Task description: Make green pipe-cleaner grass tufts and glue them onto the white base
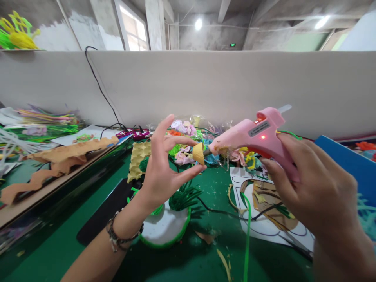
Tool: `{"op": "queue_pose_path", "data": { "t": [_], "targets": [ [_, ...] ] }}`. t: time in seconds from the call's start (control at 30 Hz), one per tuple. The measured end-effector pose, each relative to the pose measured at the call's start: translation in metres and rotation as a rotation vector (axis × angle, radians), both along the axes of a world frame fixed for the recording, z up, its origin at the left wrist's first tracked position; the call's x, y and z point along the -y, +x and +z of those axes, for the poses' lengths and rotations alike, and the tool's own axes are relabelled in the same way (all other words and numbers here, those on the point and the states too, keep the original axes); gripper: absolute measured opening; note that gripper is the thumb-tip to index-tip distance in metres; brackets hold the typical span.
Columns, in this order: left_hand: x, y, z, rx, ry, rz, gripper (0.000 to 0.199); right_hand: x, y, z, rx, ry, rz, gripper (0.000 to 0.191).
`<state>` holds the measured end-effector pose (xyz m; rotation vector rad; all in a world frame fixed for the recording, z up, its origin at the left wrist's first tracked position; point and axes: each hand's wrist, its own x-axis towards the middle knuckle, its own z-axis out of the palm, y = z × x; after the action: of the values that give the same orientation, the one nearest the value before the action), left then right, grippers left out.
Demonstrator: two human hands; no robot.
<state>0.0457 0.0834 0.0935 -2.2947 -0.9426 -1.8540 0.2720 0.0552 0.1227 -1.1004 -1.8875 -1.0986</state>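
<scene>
Between thumb and forefinger, my left hand pinches a small yellow cup-shaped piece. My right hand grips the handle of a pink hot glue gun, whose red light is lit. The gun's nozzle points left and meets the yellow piece, or comes very close; I cannot tell if they touch. A clear glue stick pokes out of the gun's back. Below my left hand lies a white round base with a green rim, bearing dark green tufts, partly hidden by my wrist.
A yellow egg-carton sheet and a dark flat object lie left of the base. Right are a printed drawing sheet, scissors and a blue board. Coloured pipe-cleaner pieces pile up behind. Brown wavy cardboard sits at left.
</scene>
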Motion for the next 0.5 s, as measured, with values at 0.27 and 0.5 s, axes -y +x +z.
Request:
{"op": "queue_pose_path", "data": {
  "t": [0.27, 0.5],
  "targets": [
    [0.002, 0.001, 0.002, -0.027, -0.002, 0.017, 0.08, -0.0031, -0.0021, 0.0008, -0.014, 0.052, -0.037, 0.03],
    [0.0016, -0.0001, -0.0006, -0.03, -0.001, 0.018, 0.085, -0.0032, 0.0004, -0.0009, -0.021, 0.06, -0.085, 0.038]
  ]
}}
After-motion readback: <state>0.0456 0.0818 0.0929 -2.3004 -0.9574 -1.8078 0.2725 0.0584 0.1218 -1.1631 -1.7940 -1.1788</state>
